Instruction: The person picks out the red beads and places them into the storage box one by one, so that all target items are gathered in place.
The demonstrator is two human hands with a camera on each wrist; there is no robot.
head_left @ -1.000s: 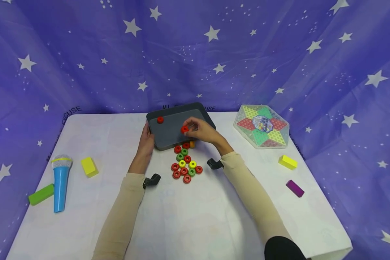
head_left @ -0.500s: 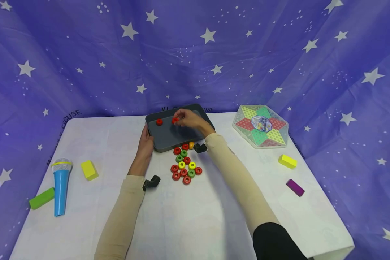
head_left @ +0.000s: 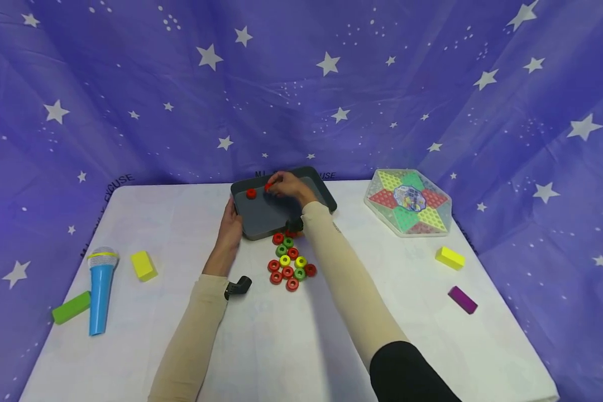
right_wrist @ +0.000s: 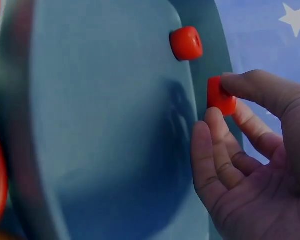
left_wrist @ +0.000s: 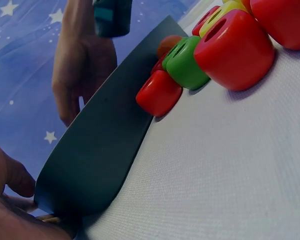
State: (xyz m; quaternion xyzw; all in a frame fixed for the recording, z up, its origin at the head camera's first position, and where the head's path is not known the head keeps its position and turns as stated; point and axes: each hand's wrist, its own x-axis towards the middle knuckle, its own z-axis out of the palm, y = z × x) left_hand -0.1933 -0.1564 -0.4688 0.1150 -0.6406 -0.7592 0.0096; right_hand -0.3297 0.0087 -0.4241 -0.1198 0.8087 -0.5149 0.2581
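My left hand (head_left: 228,230) grips the left side of a dark grey tray (head_left: 261,216) at the back of the table. In the left wrist view its thumb and fingers (left_wrist: 17,176) lie at the tray's edge. Over the tray's far side, my right hand (head_left: 287,185) pinches a red ring-shaped bead (right_wrist: 221,96) between thumb and fingers. Another red bead (head_left: 251,193) rests inside the tray, to the left of the held one. Several red, green and yellow beads (head_left: 287,272) lie on the table just in front of the tray; my right wrist partly covers the ones nearest it.
A blue toy microphone (head_left: 99,296), a green block (head_left: 71,307) and a yellow block (head_left: 143,266) lie at the left. To the right are a hexagonal board-game box (head_left: 407,202), another yellow block (head_left: 450,258) and a purple block (head_left: 463,300).
My right hand has moved left and toward the tray's far side with the red bead, nearer the bead lying there. The left hand keeps its hold on the tray.
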